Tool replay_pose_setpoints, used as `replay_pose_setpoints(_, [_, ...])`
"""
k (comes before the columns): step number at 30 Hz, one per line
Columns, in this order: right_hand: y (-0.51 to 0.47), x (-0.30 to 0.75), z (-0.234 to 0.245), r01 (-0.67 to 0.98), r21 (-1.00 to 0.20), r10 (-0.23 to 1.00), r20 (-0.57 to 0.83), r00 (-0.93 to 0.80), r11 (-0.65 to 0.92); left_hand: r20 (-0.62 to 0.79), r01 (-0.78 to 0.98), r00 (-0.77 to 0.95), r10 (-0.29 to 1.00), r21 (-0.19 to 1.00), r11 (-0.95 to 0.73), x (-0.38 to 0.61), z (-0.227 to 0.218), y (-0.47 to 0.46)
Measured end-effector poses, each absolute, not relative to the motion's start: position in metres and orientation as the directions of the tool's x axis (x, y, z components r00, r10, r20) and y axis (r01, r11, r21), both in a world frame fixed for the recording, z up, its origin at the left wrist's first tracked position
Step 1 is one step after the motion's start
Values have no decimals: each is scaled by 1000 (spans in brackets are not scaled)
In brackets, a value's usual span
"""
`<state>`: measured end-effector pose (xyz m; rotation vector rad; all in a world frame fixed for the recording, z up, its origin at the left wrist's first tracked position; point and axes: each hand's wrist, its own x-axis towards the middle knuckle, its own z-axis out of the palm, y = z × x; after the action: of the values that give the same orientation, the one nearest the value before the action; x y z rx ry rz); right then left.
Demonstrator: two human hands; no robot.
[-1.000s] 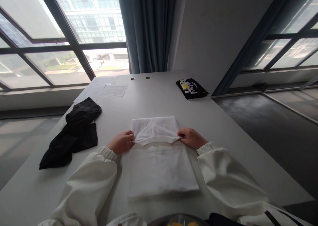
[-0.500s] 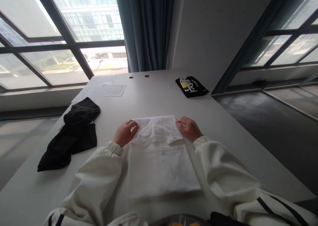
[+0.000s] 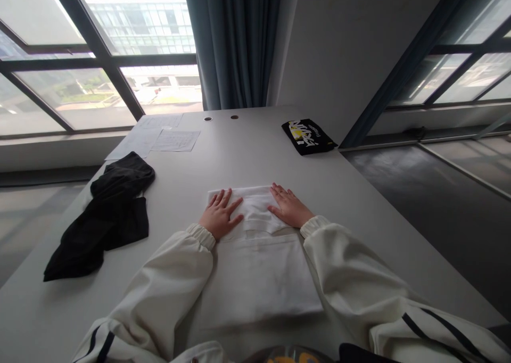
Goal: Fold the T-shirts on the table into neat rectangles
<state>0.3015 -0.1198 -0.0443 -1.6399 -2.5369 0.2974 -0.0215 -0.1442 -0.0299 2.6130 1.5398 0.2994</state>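
A white T-shirt lies partly folded on the table in front of me, its far end turned over toward me with the neckline showing. My left hand rests flat on the left of the folded part, fingers spread. On the right of that same part, my right hand also lies flat with its fingers stretched out. Neither hand grips the cloth. The near half of the shirt is untouched and fairly smooth.
A crumpled black garment lies at the table's left edge. Behind it are several paper sheets. A folded black garment with white and yellow print sits at the far right of the white table. Two round holes pierce its far end.
Both hands have moved inward from the side edges of the fold onto its top. Their fingers have gone from pinching the corners to lying spread and flat. The view has shifted slightly.
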Motion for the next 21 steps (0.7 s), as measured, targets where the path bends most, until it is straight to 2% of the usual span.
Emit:
replay_pose_setpoints(8, [-117,298,-57,900,-230,929,66,-364,369,154,889,365,918,234,-393,-20,-37,-142])
replay_pose_setpoints(17, [-116,296,-53,933,-226,959,48,-278,281,95,915,229,969,318,-247,-54,-48,-123])
replay_pose_setpoints(21, [-117,302,-53,919,-290,964,60,-260,266,23,933,176,984,314,-174,-62,-44,-127])
